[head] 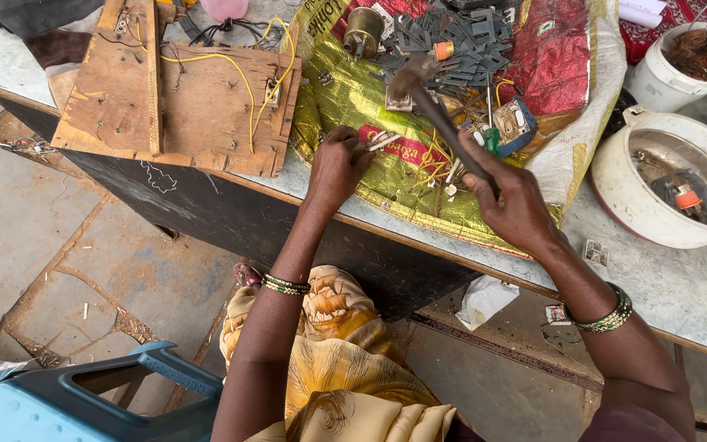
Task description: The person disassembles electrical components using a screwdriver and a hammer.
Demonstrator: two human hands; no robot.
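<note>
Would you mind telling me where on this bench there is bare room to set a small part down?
Bare grey table shows below the white pot, right of the right hand holding the hammer. A thin strip lies between the wooden board and the gold sack. The sack, by the left hand, is crowded with metal scraps.

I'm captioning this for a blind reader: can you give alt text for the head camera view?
Seen from above, a person's right hand raises a hammer while the left hand pinches a small metal piece on a gold and red sack. Grey metal parts lie piled beyond.
</note>
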